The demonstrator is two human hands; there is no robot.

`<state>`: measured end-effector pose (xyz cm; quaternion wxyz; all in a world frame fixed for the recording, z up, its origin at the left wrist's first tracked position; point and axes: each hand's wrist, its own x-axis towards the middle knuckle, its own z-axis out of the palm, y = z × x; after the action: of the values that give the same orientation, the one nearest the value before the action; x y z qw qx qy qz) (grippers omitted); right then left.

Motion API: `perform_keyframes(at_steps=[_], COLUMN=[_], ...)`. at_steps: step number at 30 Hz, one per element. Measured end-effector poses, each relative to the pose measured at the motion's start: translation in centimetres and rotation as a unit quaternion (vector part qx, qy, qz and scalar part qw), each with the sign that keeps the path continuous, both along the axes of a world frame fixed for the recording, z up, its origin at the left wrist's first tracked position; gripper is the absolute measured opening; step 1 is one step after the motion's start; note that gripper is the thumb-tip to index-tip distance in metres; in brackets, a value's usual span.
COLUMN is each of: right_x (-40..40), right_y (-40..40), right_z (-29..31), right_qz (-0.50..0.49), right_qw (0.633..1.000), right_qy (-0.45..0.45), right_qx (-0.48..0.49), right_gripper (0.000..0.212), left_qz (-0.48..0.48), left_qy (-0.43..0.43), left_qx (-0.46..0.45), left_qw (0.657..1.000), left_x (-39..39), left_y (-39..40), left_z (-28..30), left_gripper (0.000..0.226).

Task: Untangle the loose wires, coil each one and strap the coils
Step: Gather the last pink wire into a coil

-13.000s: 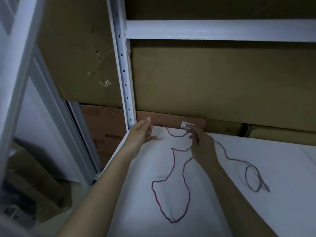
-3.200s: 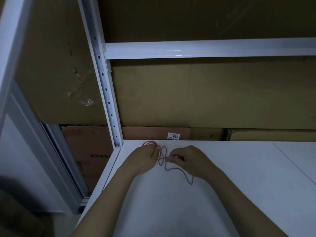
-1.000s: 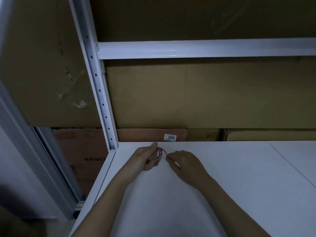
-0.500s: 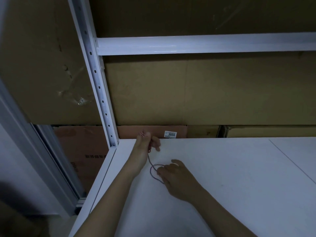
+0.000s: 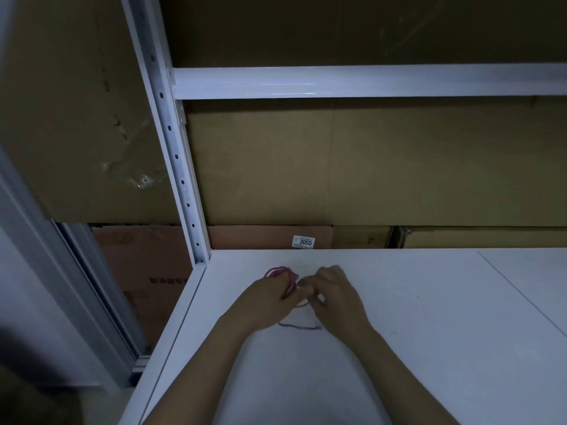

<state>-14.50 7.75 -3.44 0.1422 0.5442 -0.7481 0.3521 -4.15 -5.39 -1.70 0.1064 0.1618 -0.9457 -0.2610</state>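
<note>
The left hand (image 5: 270,294) grips a small coil of thin red wire (image 5: 283,276); the right hand (image 5: 333,297) pinches its loose tail over the smooth white shelf board (image 5: 429,332), before brown cardboard boxes (image 5: 337,167).

The left hand (image 5: 270,294) and right hand (image 5: 333,297) hid most of the reddish wire (image 5: 280,271); small print on the label (image 5: 303,242) was illegible.

white sticker (image 5: 303,242) reading "3055" on reddish carton (image 5: 260,237), dark unreadable print on lower carton (image 5: 167,280)
</note>
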Motion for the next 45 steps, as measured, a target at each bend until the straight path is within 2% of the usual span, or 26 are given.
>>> perform_keyframes(at_steps=[2, 5, 8, 11, 14, 15, 16, 18, 21, 24, 26, 28, 29, 31, 33, 35, 36, 38, 40, 42, 45], right_x=[-0.6, -1.2, -0.9, -0.6, -0.2, -0.1, 0.0, 0.1, -0.1, -0.9, -1.6, -2.5, -2.8, -3.4, -4.0, -4.2, -4.2, -4.1, -4.0, -4.0, -3.9], right_y=[-0.1, -0.3, -0.5, -0.2, 0.4, 0.4, 0.4, 0.2, 0.7, 1.1, 1.2, 1.2, 1.4, 1.5, 1.4, 1.2, 1.2, 1.4, 1.6, 1.6, 1.6], right_z=[0.4, 0.7, 1.0, 1.4, 1.7, 1.8, 1.8, 2.1, 2.6, 2.8, 2.6, 2.4, 2.4, 2.8, 3.4, 3.8, 3.9, 4.0, 3.9, 3.9, 3.7], right_qz=[-0.045, -0.086, -0.027, 0.081, 0.162, 0.186, 0.194, 0.184, 0.144, 0.096, 0.030, -0.051, -0.085, -0.132, -0.143, -0.098, -0.071, -0.024, 0.020, 0.061, 0.142], right_qw=[0.998, 0.987, 0.956, 0.888, 0.783, 0.761, 0.754, 0.784, 0.873, 0.923, 0.962, 0.975, 0.975, 0.972, 0.966, 0.942, 0.920, 0.849, 0.773, 0.724, 0.674], right_qy=[-0.046, -0.135, -0.292, -0.453, -0.600, -0.622, -0.628, -0.591, -0.462, -0.367, -0.239, -0.122, -0.106, -0.114, -0.175, -0.305, -0.379, -0.527, -0.634, -0.687, -0.722], right_qx=[-0.028, -0.008, 0.019, 0.022, 0.003, 0.004, 0.013, 0.036, 0.056, 0.063, 0.127, 0.177, 0.179, 0.157, 0.126, 0.097, 0.075, 0.032, 0.005, -0.018, -0.072], right_gripper=[0.016, 0.016, 0.011, 0.026, 0.011, 0.014, 0.021, 0.029, 0.038, 0.033, 0.025, 0.018, 0.017, 0.017, 0.019, 0.027, 0.029, 0.028, 0.025, 0.022, 0.021], left_qz=[-0.015, -0.049, -0.037, 0.007, 0.055, 0.065, 0.076, 0.095, 0.120, 0.136, 0.150, 0.179, 0.188, 0.192, 0.206, 0.224, 0.228, 0.230, 0.231, 0.237, 0.249], left_qy=[-0.019, -0.030, 0.007, 0.071, 0.110, 0.117, 0.123, 0.144, 0.177, 0.185, 0.185, 0.199, 0.205, 0.216, 0.234, 0.242, 0.237, 0.226, 0.224, 0.225, 0.225], left_qx=[0.041, 0.057, 0.046, 0.072, 0.058, 0.046, 0.035, 0.034, 0.035, 0.001, -0.011, -0.016, -0.024, -0.037, -0.021, -0.010, -0.018, -0.031, -0.029, -0.015, 0.013], left_qw=[0.999, 0.997, 0.998, 0.995, 0.991, 0.990, 0.989, 0.984, 0.976, 0.973, 0.971, 0.963, 0.960, 0.957, 0.950, 0.944, 0.944, 0.946, 0.947, 0.945, 0.942], left_x=[0.3, 0.5, 0.5, 0.7, 1.1, 1.1, 1.0, 0.9, 0.9, 1.0, 1.1, 1.1, 1.1, 0.9, 0.5, 0.1, 0.0, 0.0, -0.2, -0.2, -0.2], left_y=[0.0, -0.1, -0.1, -0.8, -1.8, -2.0, -2.1, -2.3, -2.7, -2.7, -2.6, -2.7, -2.7, -2.6, -2.6, -2.9, -3.1, -3.5, -3.6, -3.7, -4.2], left_z=[0.2, 0.5, 0.5, 0.6, 0.9, 0.9, 0.8, 0.7, 0.6, 0.5, 0.4, 0.7, 1.0, 1.7, 2.4, 2.9, 3.0, 2.9, 2.7, 2.4, 1.7], left_gripper=[0.051, 0.050, 0.048, 0.052, 0.058, 0.054, 0.051, 0.050, 0.050, 0.052, 0.050, 0.048, 0.049, 0.049, 0.047, 0.048, 0.048, 0.049, 0.049, 0.049, 0.048])
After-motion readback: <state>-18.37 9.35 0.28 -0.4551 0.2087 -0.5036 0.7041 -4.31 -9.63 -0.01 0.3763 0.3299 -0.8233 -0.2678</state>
